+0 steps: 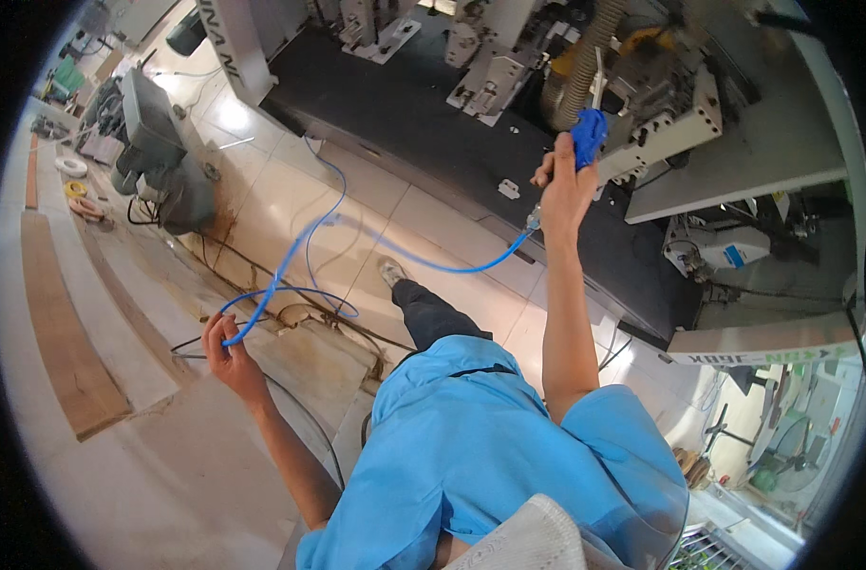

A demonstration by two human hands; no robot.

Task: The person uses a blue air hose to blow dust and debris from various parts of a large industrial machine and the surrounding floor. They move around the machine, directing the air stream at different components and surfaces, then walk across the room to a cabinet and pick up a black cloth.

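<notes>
Right hand (570,195): fingers wrapped around a blue air gun (589,138), whose nozzle (598,81) points beyond the hand, toward the machine (673,133). Left hand (232,359): fingers pinching the blue hose (495,264), which sags between both hands. A wooden board (67,323) lies left of the left hand.

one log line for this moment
left hand: holds hose | right hand: grips air gun | nozzle: toward machine | hose: curves between hands

Right grip (570,195) holds blue air gun (590,136) near machine (663,142); left grip (235,366) pinches blue hose (279,271).
</notes>
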